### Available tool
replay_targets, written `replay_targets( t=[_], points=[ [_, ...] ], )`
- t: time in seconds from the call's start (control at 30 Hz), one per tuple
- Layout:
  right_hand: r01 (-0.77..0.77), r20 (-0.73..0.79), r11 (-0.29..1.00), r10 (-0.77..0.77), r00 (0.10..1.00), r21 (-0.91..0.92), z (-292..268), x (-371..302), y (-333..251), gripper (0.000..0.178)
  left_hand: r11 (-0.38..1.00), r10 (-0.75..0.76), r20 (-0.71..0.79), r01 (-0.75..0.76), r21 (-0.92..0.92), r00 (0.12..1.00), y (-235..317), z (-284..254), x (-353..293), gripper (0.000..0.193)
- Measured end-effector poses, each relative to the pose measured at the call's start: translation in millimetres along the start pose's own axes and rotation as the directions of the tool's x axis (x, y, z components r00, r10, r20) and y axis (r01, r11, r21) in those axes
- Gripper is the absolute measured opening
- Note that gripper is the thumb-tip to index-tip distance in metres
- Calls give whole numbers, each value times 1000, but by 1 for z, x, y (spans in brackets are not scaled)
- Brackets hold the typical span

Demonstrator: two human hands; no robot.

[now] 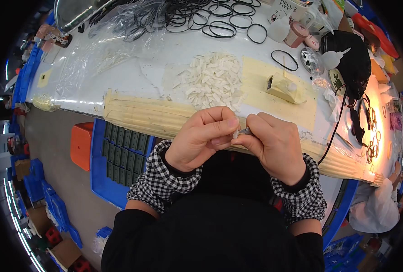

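Observation:
My left hand (203, 136) pinches a small white strip (235, 133) between thumb and fingers, just over the padded front edge of the table. Close against it, my right hand (276, 144) is closed round a small metal tool (245, 131). Only the tool's grey tip shows, so its kind is hidden by the fingers. The tip meets or nearly meets the strip. Just beyond my hands lies a heap of similar small white pieces (215, 79). Right of the heap, a tape-wrapped block (285, 88) rests on yellowish sheeting (256, 68).
Black rubber rings (222, 29) and clear plastic bags (120, 31) lie at the back. Cups (297, 34), a black bag (346, 59) and tweezers (345, 141) are to the right. Below left are a blue crate (97, 181) of dark parts and an orange stool (81, 145).

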State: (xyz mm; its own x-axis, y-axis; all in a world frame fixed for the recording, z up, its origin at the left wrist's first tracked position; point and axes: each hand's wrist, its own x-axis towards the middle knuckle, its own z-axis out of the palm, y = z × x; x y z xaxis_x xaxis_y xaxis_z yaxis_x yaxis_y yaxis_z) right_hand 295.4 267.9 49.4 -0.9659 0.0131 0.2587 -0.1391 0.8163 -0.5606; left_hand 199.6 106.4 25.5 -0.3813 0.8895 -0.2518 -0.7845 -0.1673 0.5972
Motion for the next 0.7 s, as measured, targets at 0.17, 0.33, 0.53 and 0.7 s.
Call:
replay_targets(
  t=[0.17,0.33,0.53,0.7],
  points=[
    [3,14,1000,-3,1000,-12,0,0,0,39,1000,4,17,-4,7,1000,0,-2,0,17],
    [23,-63,999,-25,998,-32,2,1,2,33,1000,5,11,-5,17,1000,1,0,0,18],
    [33,-21,998,-34,999,-56,2,1,2,33,999,11,-1,-11,32,1000,2,0,0,17],
    [43,-35,999,-42,998,16,3,0,11,29,997,65,-43,-63,46,997,2,-3,0,17]
  ],
)
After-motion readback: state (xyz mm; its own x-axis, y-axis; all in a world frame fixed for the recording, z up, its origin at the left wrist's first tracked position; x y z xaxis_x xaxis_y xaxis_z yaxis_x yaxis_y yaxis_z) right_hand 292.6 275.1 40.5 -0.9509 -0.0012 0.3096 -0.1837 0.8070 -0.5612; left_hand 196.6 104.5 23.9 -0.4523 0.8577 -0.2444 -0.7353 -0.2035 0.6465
